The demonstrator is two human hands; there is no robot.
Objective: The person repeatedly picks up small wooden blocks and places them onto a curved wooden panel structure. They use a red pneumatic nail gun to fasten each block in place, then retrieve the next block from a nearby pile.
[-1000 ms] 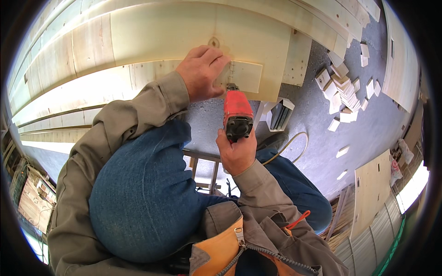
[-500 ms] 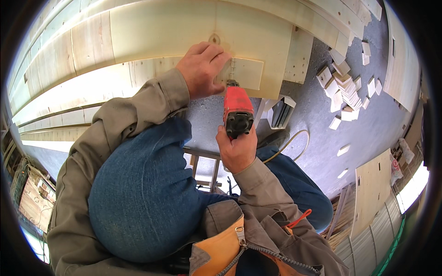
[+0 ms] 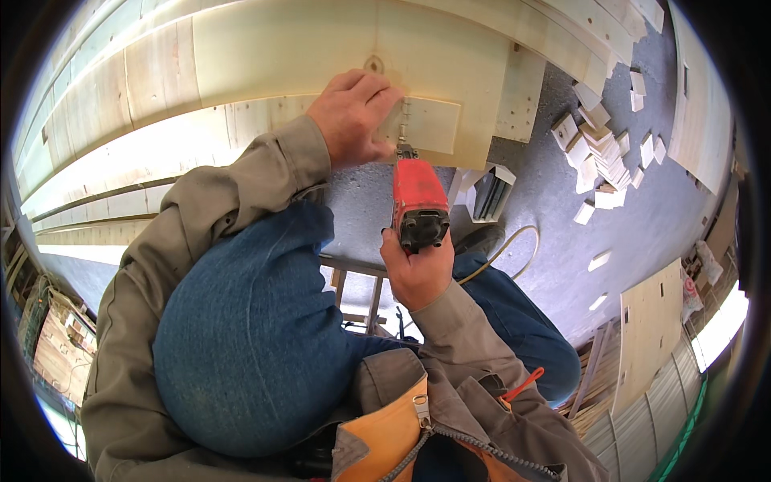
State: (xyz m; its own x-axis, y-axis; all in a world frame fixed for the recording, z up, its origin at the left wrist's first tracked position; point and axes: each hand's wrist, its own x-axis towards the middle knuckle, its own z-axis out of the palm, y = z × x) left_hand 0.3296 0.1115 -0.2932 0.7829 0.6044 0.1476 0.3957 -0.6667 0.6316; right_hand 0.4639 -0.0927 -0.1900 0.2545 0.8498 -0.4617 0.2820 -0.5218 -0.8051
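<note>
My right hand (image 3: 421, 273) is wrapped round the grip of a red and black staple gun (image 3: 421, 194). The gun's nose touches or is very near the edge of a small pale plywood piece (image 3: 434, 126). A short row of staple-like marks runs along the seam on that piece, just ahead of the nose. My left hand (image 3: 353, 118) lies on the boards left of the seam, fingers and thumb apart, holding nothing. Under it are a narrow wooden strip (image 3: 249, 120) and a wide pale board (image 3: 281, 60). Part of the strip is hidden by that hand.
A yellowish hose (image 3: 526, 238) loops beside my right leg. A small open box with dark strips (image 3: 488, 197) stands on the grey floor. Farther right lies a heap of small wood blocks (image 3: 598, 157). A large panel (image 3: 649, 333) leans at lower right.
My right hand and the staple gun have shifted slightly toward me and to the right, showing more of the seam. My left hand stays in nearly the same place.
</note>
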